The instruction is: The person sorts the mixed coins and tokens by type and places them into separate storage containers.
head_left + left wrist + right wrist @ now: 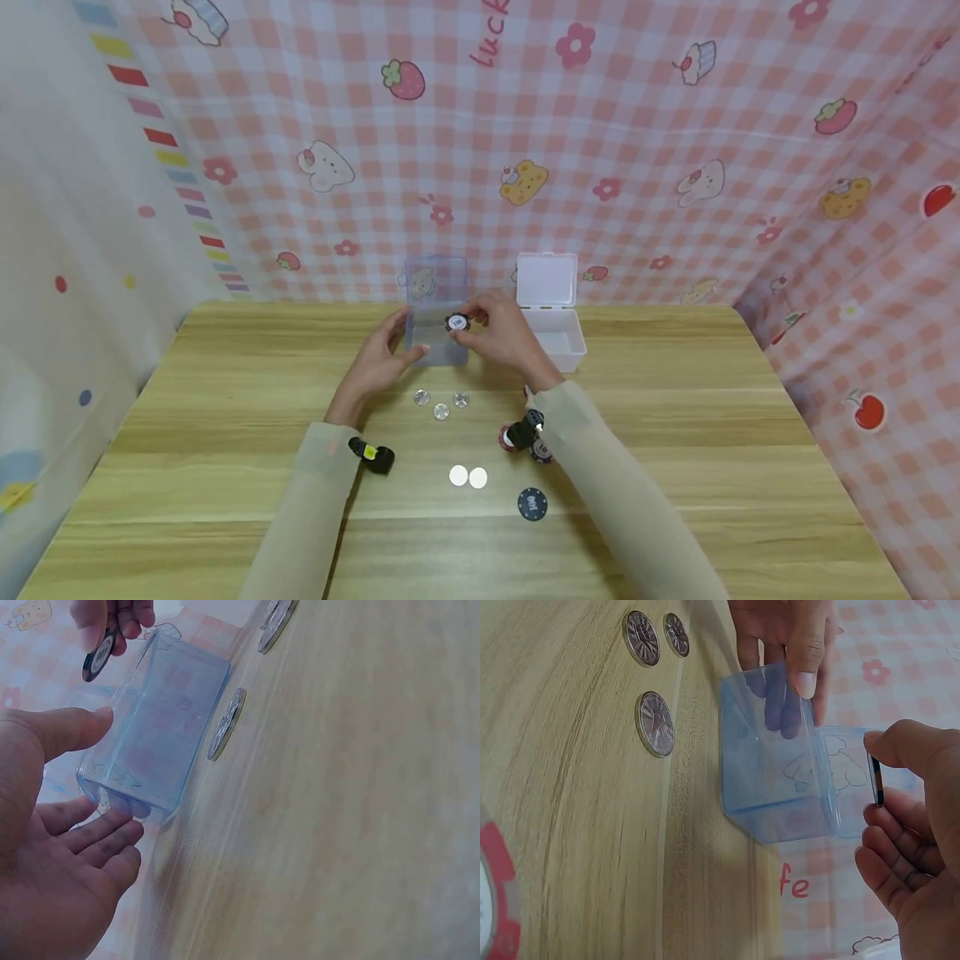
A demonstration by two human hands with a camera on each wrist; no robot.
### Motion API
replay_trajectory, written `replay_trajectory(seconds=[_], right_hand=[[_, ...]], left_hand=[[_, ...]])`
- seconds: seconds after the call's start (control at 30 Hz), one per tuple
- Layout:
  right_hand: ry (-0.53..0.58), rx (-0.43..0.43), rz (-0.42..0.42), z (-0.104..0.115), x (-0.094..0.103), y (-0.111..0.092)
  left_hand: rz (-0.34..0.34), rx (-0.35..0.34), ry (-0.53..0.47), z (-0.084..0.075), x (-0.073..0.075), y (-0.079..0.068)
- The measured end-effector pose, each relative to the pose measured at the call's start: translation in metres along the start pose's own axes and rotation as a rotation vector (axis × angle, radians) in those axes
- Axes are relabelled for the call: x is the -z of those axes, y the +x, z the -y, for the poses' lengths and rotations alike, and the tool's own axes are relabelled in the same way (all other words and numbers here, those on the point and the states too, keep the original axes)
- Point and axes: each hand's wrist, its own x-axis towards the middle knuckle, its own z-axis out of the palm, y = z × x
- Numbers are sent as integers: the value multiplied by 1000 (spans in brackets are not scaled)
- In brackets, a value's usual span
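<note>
A translucent blue box (444, 357) stands at the back of the table with its lid raised. My left hand (377, 358) is at its left end, the loosely bent fingers against the outside wall and the thumb near the rim. Between thumb and fingers, my right hand (504, 333) pinches a black poker chip (457, 322) with a white centre, above the box's opening. The right wrist view catches this chip (877, 782) edge-on. Three silver coins (441, 412) lie in front of the box.
To the right stands an opened white box (573, 343). Nearer me are two white discs (477, 477) and a dark chip (532, 504) marked 100. A red chip (506, 439) and another dark chip (541, 452) are partly covered by the right wrist camera. Checked cloth (480, 150) hangs behind.
</note>
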Motion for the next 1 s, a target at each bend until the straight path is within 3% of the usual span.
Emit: replay_trajectory(seconds=[0.33, 0.57, 0.67, 0.8, 1.0], right_hand=[[14, -8, 14, 1, -5, 5], [-62, -45, 71, -1, -4, 2], [-69, -45, 70, 2, -1, 0], [-71, -17, 82, 6, 5, -3], [-107, 11, 118, 7, 14, -9]], left_hand=[[-5, 1, 3, -4, 0, 0], [1, 23, -11, -3, 0, -1], [10, 27, -29, -13, 1, -5], [21, 27, -54, -16, 1, -6], [10, 13, -32, 0, 0, 0]])
